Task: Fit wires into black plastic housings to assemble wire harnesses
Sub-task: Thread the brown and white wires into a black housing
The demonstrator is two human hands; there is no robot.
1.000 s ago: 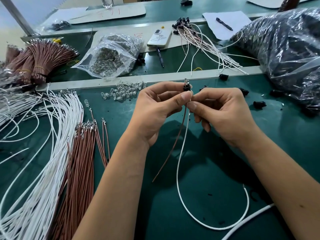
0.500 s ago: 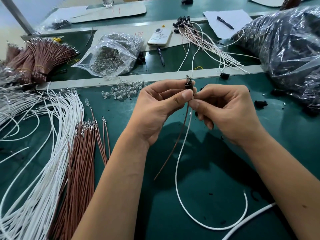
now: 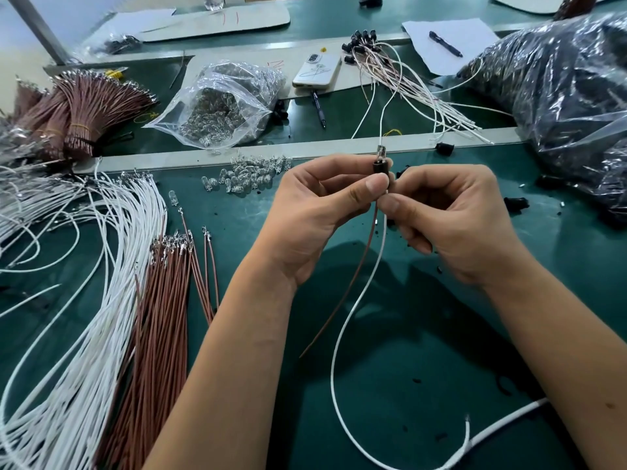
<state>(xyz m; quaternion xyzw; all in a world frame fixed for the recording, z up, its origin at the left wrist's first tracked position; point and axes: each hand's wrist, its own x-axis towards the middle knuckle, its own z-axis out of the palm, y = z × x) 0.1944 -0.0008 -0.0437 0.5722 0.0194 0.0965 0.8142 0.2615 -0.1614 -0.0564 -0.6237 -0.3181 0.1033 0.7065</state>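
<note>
A small black housing (image 3: 380,166) with a clear bulb sticking out of its top is held upright above the green mat. My left hand (image 3: 319,212) pinches the housing between thumb and forefinger. My right hand (image 3: 451,218) pinches the wires just under it. A brown wire (image 3: 342,300) and a white wire (image 3: 353,313) hang down from the housing; the white one curls across the mat to the lower right. Loose white wires (image 3: 84,300) and brown wires (image 3: 163,317) with metal terminals lie at the left.
Loose clear bulbs (image 3: 247,176) lie on the mat beyond my hands, behind them a clear bag of bulbs (image 3: 220,106). Finished harnesses (image 3: 400,76), a phone (image 3: 317,70) and pens lie at the back. A large plastic bag of black housings (image 3: 570,106) fills the right; bundled brown wires (image 3: 84,106) sit far left.
Both hands have shifted slightly right and nearer, still holding the housing and wires. The hanging wires swung a little with them.
</note>
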